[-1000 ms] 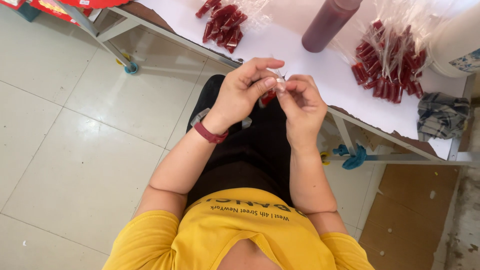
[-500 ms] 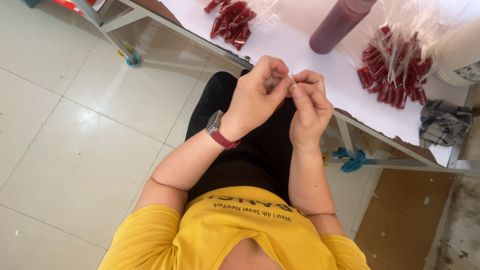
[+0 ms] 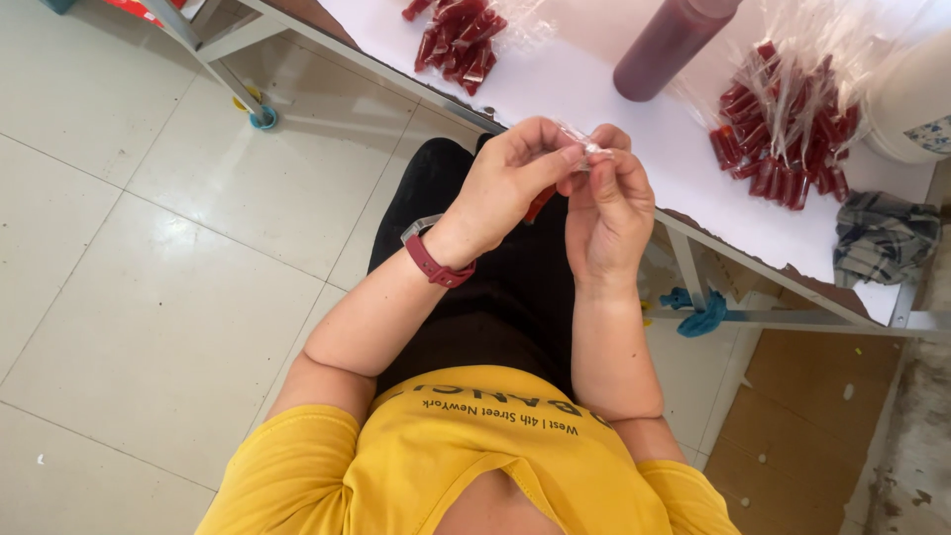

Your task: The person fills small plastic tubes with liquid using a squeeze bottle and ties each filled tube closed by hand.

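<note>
Clear plastic, twisted into a thin neck, shows between the two hands: it is the top of a small transparent sachet filled with red sauce (image 3: 540,201), whose red body hangs just below the left hand, mostly hidden behind it. The sachet is held in the air over the person's lap, close to the near edge of the table. The left hand (image 3: 505,183) has its thumb and forefinger pinched shut on the plastic neck, the other fingers curled in. The right hand (image 3: 606,208) meets it from the other side, its fingertips also closed on the same twisted end, so the two hands touch there. A dark red watch strap (image 3: 436,266) sits on the left wrist.

Beyond the hands lies a long table covered in white (image 3: 594,89). On it, to the right, is a heap of filled red sachets with clear tails (image 3: 788,139); a smaller heap of the same red sachets (image 3: 456,40) lies further left. Between the heaps stands a tall plastic bottle of dark red sauce (image 3: 669,45). A white tub (image 3: 916,104) stands at the right edge, and a grey checked cloth (image 3: 882,238) lies crumpled at the table's end. Below, a pale tiled floor (image 3: 149,248) spreads to the left.
</note>
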